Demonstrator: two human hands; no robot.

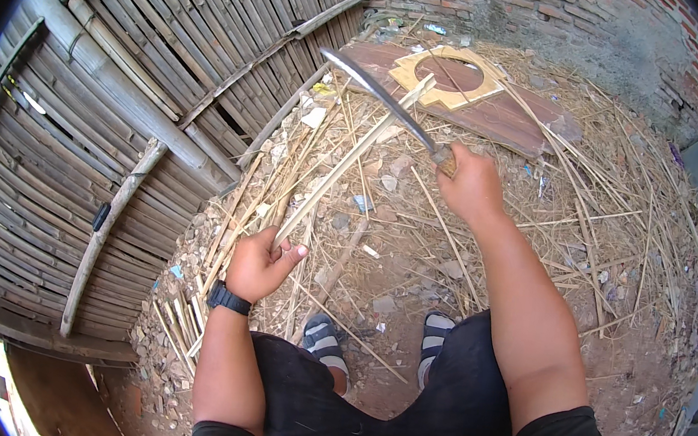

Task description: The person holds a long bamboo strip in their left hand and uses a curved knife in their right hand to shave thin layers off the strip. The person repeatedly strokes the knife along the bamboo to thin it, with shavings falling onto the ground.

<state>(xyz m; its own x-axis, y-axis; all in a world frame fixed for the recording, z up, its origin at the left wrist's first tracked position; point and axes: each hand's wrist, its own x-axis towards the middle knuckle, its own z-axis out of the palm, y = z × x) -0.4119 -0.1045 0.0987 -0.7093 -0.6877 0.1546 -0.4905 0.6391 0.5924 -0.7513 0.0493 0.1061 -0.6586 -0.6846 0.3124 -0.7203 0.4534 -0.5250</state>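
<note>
Presently, head view: your left hand [262,264] grips the near end of one pale bamboo strip [339,172], slanting up and away before you. Your right hand [469,184] clenches one curved knife [372,87] by its handle, crossing the strip's far part; contact unclear. Advised: light, flat strokes, directed away from your left fingers.

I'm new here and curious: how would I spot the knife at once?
From the brick wall, come down past the brown board to the right hand. It grips the knife by the handle. Unlike the pale, straight strip in the left hand, it has a curved metal blade.
</note>
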